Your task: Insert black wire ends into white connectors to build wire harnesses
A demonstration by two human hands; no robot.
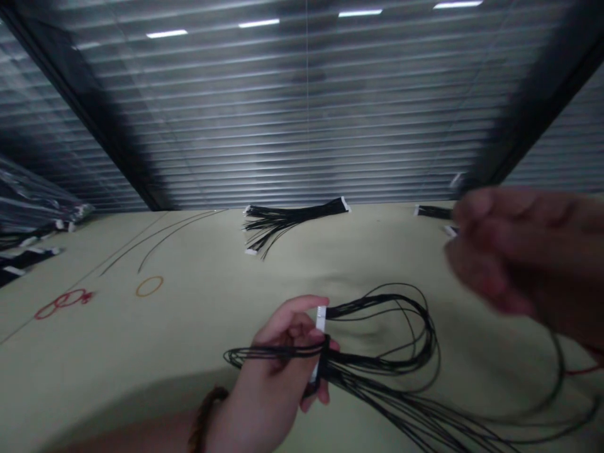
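Observation:
My left hand (268, 384) is closed around a long white connector (321, 319), held upright above the table. Black wires (418, 362) run out from it to the right. One bundle bends back in a loop to the connector's top end, while a smaller loop of wire passes left over the fingers. At the right, my right hand (528, 251) is raised and blurred by motion, its fingertips pinched together. A single black wire (560, 358) trails from beneath this hand down towards the other wires; the fingertips' exact hold on it is unclear.
Behind, a black wire harness (297, 215) with white connectors lies along the blinds (302, 126). Part of another harness (434, 212) shows by my right hand. Leftward are loose wires (165, 236), a yellow rubber band (150, 287), red bands (63, 302) and bagged harnesses (38, 201).

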